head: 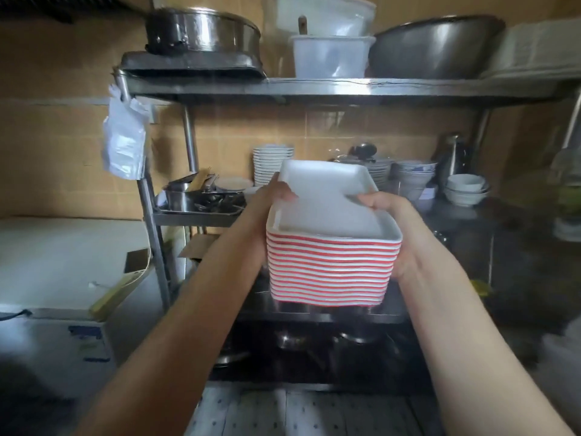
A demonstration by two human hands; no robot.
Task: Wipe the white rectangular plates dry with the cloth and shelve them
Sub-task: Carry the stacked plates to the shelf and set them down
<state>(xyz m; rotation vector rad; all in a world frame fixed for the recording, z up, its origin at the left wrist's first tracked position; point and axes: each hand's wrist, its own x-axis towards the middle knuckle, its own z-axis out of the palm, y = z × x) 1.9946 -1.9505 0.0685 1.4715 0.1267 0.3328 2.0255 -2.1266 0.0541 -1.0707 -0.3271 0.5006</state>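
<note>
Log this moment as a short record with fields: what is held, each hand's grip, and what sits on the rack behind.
held: stack of plates, white with red-striped sides, in front of the metal rack
top plate: askew, tilted on the stack
left-hand grip: stack's left side, thumb on top plate
right-hand grip: stack's right side, thumb on top plate
top shelf: pot, plastic tubs, large metal bowl
middle shelf: stacked bowls
cloth: not in view

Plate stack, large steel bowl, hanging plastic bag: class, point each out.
plate stack (333, 269), head view, red-striped near side
large steel bowl (437, 48), head view, outer wall
hanging plastic bag (124, 143), head view, its middle
</note>
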